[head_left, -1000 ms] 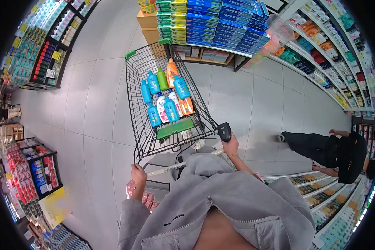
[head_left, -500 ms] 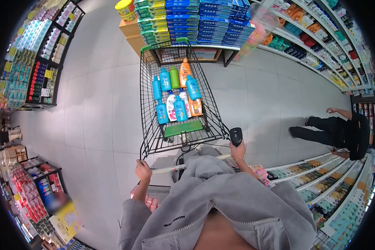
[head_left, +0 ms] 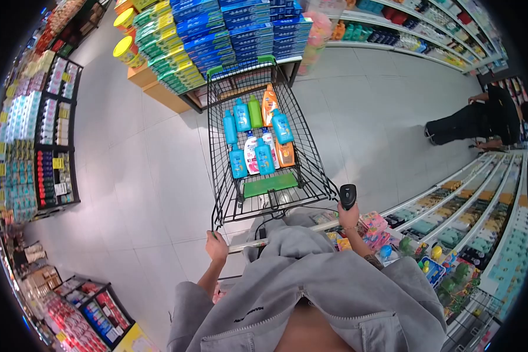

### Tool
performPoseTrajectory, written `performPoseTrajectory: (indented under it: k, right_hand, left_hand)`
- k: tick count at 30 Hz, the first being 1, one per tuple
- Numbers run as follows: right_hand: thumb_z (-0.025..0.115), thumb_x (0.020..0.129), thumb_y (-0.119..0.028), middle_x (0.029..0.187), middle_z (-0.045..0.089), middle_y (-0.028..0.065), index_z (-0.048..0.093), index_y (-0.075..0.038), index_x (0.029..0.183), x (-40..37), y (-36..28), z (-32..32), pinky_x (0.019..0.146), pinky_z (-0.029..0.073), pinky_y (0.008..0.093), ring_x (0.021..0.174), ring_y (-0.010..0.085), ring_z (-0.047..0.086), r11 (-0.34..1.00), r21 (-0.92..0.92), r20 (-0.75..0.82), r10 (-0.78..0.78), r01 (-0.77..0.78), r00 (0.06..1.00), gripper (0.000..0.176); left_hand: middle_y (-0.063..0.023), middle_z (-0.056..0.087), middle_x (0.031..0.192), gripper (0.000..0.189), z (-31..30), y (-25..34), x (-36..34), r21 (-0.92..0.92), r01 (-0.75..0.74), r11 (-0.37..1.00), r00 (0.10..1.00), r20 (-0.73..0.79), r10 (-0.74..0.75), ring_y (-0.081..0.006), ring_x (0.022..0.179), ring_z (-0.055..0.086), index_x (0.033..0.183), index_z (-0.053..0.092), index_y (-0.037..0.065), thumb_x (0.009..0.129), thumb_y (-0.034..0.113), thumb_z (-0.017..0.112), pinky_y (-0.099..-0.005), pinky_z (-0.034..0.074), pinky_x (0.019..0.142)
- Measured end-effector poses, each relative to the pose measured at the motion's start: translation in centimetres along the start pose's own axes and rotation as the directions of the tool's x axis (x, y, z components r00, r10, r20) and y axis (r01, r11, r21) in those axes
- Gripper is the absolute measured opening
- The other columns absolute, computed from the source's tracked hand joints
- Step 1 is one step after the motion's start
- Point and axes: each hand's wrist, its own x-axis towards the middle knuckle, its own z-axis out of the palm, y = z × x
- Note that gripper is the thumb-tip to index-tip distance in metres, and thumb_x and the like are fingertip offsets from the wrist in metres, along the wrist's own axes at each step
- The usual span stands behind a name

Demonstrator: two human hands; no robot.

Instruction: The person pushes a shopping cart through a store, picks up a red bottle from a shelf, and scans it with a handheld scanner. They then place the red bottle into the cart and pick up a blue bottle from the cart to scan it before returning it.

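A black wire shopping cart [head_left: 318, 167] with a green seat flap [head_left: 270, 185] stands in front of me. My left hand [head_left: 217, 246] is closed around the left end of its pale handle bar [head_left: 240, 247]. At the bar's right end, my right hand [head_left: 349, 217] wraps around a black handheld scanner [head_left: 348, 196], whose rounded head sticks up above the fingers. Several bottles stand or lean in the basket: blue bottles [head_left: 265, 157], a green bottle [head_left: 255, 112], orange bottles [head_left: 269, 105] and white pump bottles [head_left: 251, 154].
Stacked blue and green boxes [head_left: 205, 44] on a display rise right beyond the cart's front. Shelves line the left [head_left: 56, 129] and right [head_left: 452, 217]. A person in black [head_left: 475, 120] stands at the far right. Toys [head_left: 434, 264] hang near my right elbow.
The view has turned to the right, and the box display now sits farther left and closer to the cart's front. Both hands keep their hold.
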Motion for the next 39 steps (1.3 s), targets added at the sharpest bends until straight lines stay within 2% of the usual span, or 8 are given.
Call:
performPoseTrajectory:
  k: [9, 16, 20, 26, 30, 34, 36, 39]
  right_hand:
    - [0.069, 0.073, -0.034, 0.087, 0.065, 0.0184, 0.059, -0.003, 0.093, -1.6, 2.5, -10.2, 0.075, 0.048, 0.0435, 0.084, 0.0358, 0.062, 0.972, -0.108, -0.049, 0.203, -0.207, 0.978, 0.039]
    - [0.07, 0.075, -0.032, 0.096, 0.065, 0.017, 0.058, 0.0, 0.102, -1.5, 3.7, -11.8, 0.079, 0.046, 0.0388, 0.09, 0.0319, 0.062, 0.958, 0.022, -0.08, 0.286, -0.286, 0.955, 0.043]
    - [0.07, 0.076, -0.033, 0.097, 0.065, 0.0173, 0.057, 0.0, 0.103, -1.3, 5.0, -11.4, 0.08, 0.047, 0.0375, 0.091, 0.0301, 0.063, 0.966, 0.154, -0.112, 0.224, -0.206, 0.968, 0.044]
    - [0.071, 0.075, -0.031, 0.089, 0.066, 0.018, 0.059, 0.001, 0.099, -0.2, 4.8, -11.3, 0.077, 0.048, 0.0391, 0.087, 0.0336, 0.064, 0.927, -0.016, -0.213, 0.362, -0.374, 0.907, 0.041]
    - [0.071, 0.073, -0.032, 0.088, 0.066, 0.0179, 0.061, -0.003, 0.092, 1.2, 4.6, -11.8, 0.074, 0.048, 0.0407, 0.084, 0.0347, 0.063, 0.943, 0.052, -0.268, 0.331, -0.329, 0.905, 0.037]
    - [0.071, 0.073, -0.032, 0.087, 0.066, 0.0178, 0.061, -0.002, 0.092, 3.1, 3.4, -12.8, 0.074, 0.048, 0.0406, 0.084, 0.0348, 0.063, 0.883, -0.005, -0.258, 0.452, -0.469, 0.854, 0.037]
    - [0.07, 0.074, -0.03, 0.088, 0.066, 0.0182, 0.062, 0.0, 0.093, 4.3, 4.5, -12.2, 0.074, 0.048, 0.041, 0.083, 0.0348, 0.063, 0.911, 0.139, -0.264, 0.412, -0.389, 0.872, 0.036]
    - [0.071, 0.073, -0.032, 0.086, 0.066, 0.0184, 0.061, -0.002, 0.091, 6.6, 3.6, -12.8, 0.072, 0.049, 0.0411, 0.083, 0.0361, 0.063, 0.875, 0.003, -0.315, 0.461, -0.485, 0.829, 0.036]
  left_hand:
    - [-0.0237, 0.058, 0.069, 0.023, -6.2, 8.2, -4.1, -0.057, -0.106, 0.993, 0.993, 0.048, 0.109, -0.0443, 0.066, 0.057, 0.088, 0.044, 0.002, 0.092, 0.024, 0.043, -0.0525, 0.042, 0.059]
    - [-0.0204, 0.059, 0.067, 0.022, -6.4, 12.8, -1.1, -0.11, -0.25, 0.962, 0.967, 0.029, 0.254, -0.0406, 0.061, 0.058, 0.083, 0.046, 0.004, 0.09, 0.024, 0.047, -0.0503, 0.043, 0.054]
    - [-0.0211, 0.058, 0.063, 0.022, -5.2, 14.7, 1.6, -0.134, -0.339, 0.931, 0.94, -0.009, 0.341, -0.0416, 0.061, 0.058, 0.084, 0.047, 0.004, 0.089, 0.025, 0.049, -0.051, 0.043, 0.054]
    - [-0.0193, 0.061, 0.068, 0.021, -5.9, 20.2, 5.3, -0.1, -0.36, 0.927, 0.926, 0.081, 0.369, -0.0397, 0.063, 0.06, 0.081, 0.05, 0.004, 0.087, 0.025, 0.05, -0.049, 0.047, 0.056]
    - [-0.02, 0.062, 0.068, 0.023, -5.5, 23.8, 7.3, -0.045, -0.434, 0.9, 0.893, 0.105, 0.437, -0.0401, 0.064, 0.061, 0.08, 0.053, 0.004, 0.086, 0.026, 0.05, -0.0498, 0.047, 0.057]
    - [-0.0209, 0.061, 0.068, 0.024, -4.4, 27.3, 8.8, -0.019, -0.479, 0.878, 0.87, 0.122, 0.477, -0.041, 0.065, 0.06, 0.08, 0.053, 0.003, 0.086, 0.026, 0.049, -0.0505, 0.047, 0.058]
    - [-0.0214, 0.061, 0.069, 0.025, -3.3, 28.9, 10.4, -0.009, -0.508, 0.861, 0.853, 0.134, 0.504, -0.0415, 0.066, 0.06, 0.079, 0.054, 0.002, 0.086, 0.026, 0.05, -0.0504, 0.047, 0.059]
    - [-0.0221, 0.061, 0.071, 0.026, -2.3, 31.6, 11.6, 0.001, -0.51, 0.86, 0.848, 0.164, 0.503, -0.0422, 0.067, 0.059, 0.078, 0.054, 0.002, 0.086, 0.026, 0.05, -0.05, 0.046, 0.06]
